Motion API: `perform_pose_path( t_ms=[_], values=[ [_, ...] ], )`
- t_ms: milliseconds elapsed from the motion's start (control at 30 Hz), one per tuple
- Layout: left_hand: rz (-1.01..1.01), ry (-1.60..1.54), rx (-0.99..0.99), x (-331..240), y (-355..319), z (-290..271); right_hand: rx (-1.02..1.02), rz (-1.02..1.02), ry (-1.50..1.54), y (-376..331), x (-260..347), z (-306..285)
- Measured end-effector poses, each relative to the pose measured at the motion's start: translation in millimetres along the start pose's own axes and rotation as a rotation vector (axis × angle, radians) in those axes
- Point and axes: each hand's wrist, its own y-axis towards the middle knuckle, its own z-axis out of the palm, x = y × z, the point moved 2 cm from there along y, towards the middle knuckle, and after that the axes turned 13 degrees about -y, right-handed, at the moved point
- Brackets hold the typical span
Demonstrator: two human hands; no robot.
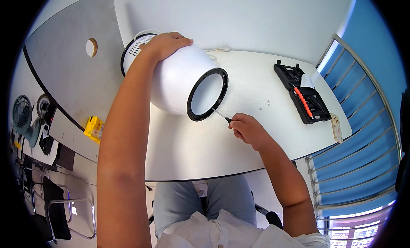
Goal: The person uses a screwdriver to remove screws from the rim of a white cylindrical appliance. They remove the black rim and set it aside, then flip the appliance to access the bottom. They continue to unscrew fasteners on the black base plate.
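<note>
A white barrel-shaped appliance [175, 83] lies on its side on the white table, tilted towards me. A black ring [196, 115] rims its near end, and slotted vents [137, 46] show near its far end. Over its upper side curves my left hand [167, 46], holding it against the table. My right hand [246, 127] grips a thin screwdriver [222, 116] by its dark handle. The screwdriver's tip meets the lower right of the black ring; what it touches there is too small to make out.
Several tiny screws [265, 105] lie right of the appliance. Farther right are an opened black tool case [309, 103] with an orange rod [303, 103] and a pale remote control [336, 127]. A yellow box [93, 128] sits left of my forearm. Metal railing [363, 137] borders the right.
</note>
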Motion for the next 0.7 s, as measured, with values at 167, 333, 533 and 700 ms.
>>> perform_pose_path(
  t_ms=[167,333,533,700],
  values=[
    [-0.022,0.058,-0.024,-0.5,-0.7,-0.3,-0.344,-0.118,-0.623,-9.4,16.8,21.6],
    [-0.006,0.065,-0.012,-3.7,-2.6,-1.5,-0.385,-0.143,-0.844,-7.7,19.2,22.5],
    [0.040,0.069,-0.018,0.3,1.7,-1.3,-0.556,-0.388,-1.157,-2.4,5.5,26.5],
    [-0.026,0.124,0.028,-3.1,4.8,0.9,-0.801,-0.857,-1.468,1.7,-3.6,12.9]
  ],
)
